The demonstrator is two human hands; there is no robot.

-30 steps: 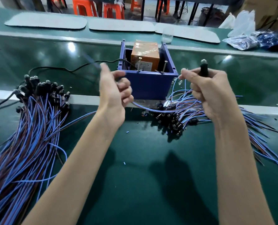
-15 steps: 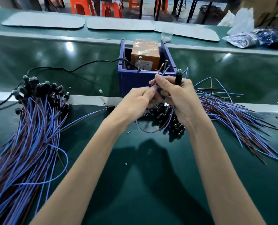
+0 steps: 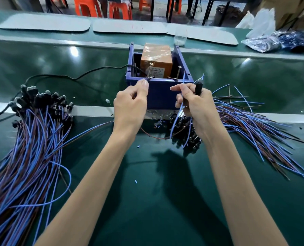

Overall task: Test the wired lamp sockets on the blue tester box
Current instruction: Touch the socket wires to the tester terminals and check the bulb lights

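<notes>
Open-topped blue plastic tester box on green bench, orange block inside, two metal posts at front rim. Left hand pinching brown wire end at left post. Right hand gripping black lamp socket upright with blue wire.

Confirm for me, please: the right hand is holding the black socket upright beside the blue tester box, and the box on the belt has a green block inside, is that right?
Not quite. The head view shows the block inside the blue tester box is orange-brown, not green. The rest stands: the right hand holds the black socket upright beside the box.
</notes>
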